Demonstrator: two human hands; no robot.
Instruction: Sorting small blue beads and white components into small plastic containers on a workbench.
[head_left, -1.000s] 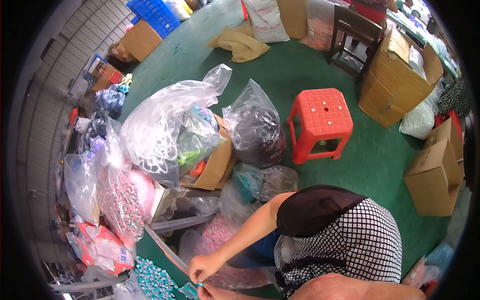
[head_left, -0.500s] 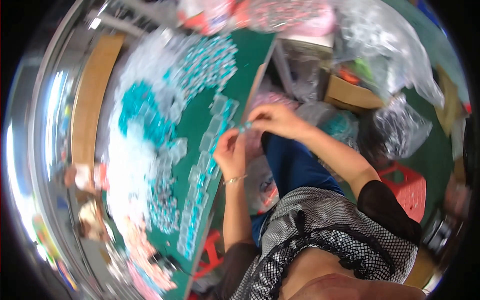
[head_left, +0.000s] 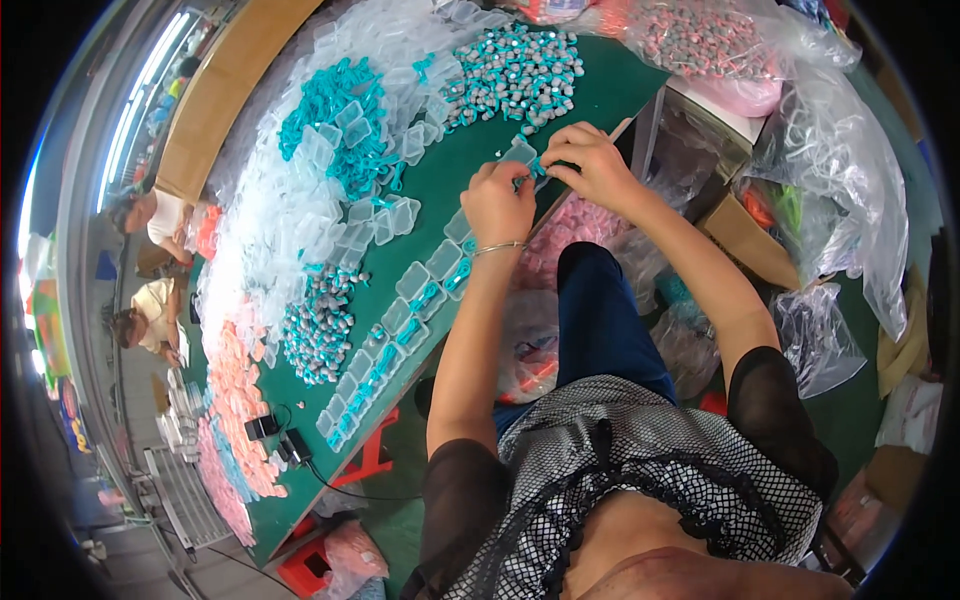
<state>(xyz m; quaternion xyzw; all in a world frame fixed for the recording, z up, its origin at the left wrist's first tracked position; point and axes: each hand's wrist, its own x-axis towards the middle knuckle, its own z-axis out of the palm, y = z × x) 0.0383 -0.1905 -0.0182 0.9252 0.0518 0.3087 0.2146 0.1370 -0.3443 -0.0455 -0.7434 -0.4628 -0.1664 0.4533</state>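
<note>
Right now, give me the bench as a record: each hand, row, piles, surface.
left hand: fingers curled near the right fingertips; grip partly hidden
right hand: pinching a small teal part
row: open clear boxes along the near edge, teal pieces inside
piles: teal clips; grey-and-teal pieces; clear containers; peach pieces
surface: green table

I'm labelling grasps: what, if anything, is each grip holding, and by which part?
Small teal plastic, pinched at the fingertips of the left grip and the right grip; whether one piece or two, and which part is held, cannot be told.
</note>
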